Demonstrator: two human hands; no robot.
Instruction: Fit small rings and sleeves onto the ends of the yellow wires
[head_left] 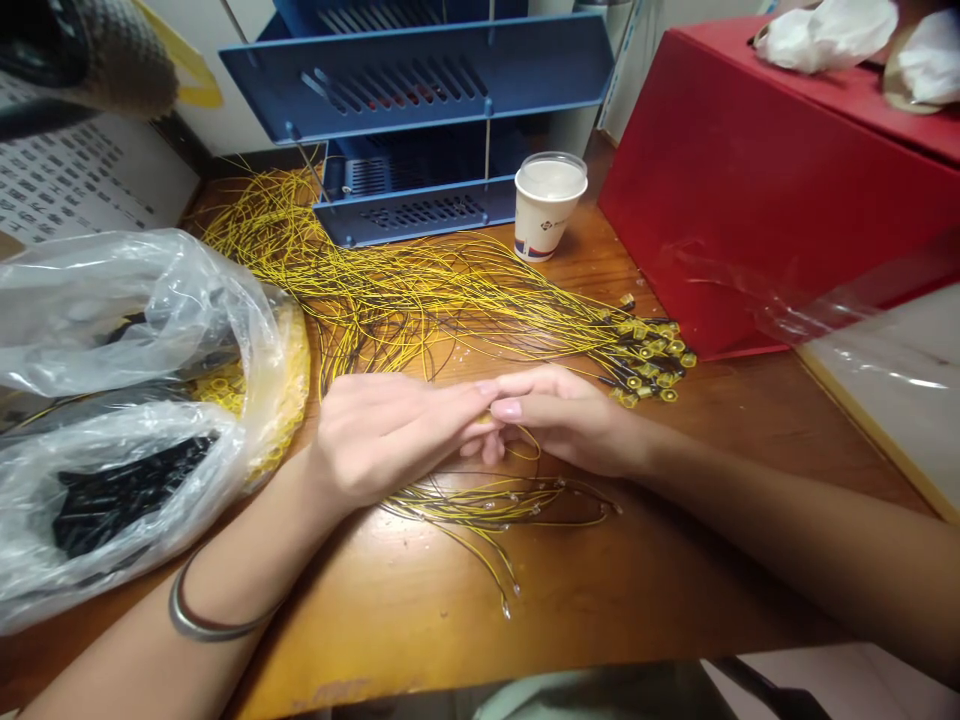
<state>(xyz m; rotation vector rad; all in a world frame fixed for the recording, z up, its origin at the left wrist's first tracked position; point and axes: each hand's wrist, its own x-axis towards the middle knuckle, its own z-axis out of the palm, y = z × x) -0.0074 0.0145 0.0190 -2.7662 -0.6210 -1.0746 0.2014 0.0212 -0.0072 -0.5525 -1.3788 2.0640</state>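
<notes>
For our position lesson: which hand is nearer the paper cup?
Right. The right hand is in front of the paper cup; the left hand is farther away, front-left.

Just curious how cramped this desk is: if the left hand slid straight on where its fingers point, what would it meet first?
Most likely the right hand: the left hand points at it and their fingers seem to touch, though depth is hard to judge.

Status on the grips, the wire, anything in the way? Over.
Left grip, right grip: hands touching, closure unclear. Wire: yellow loop showing at right grip. No obvious obstruction; bag at left, cup beyond.
</notes>
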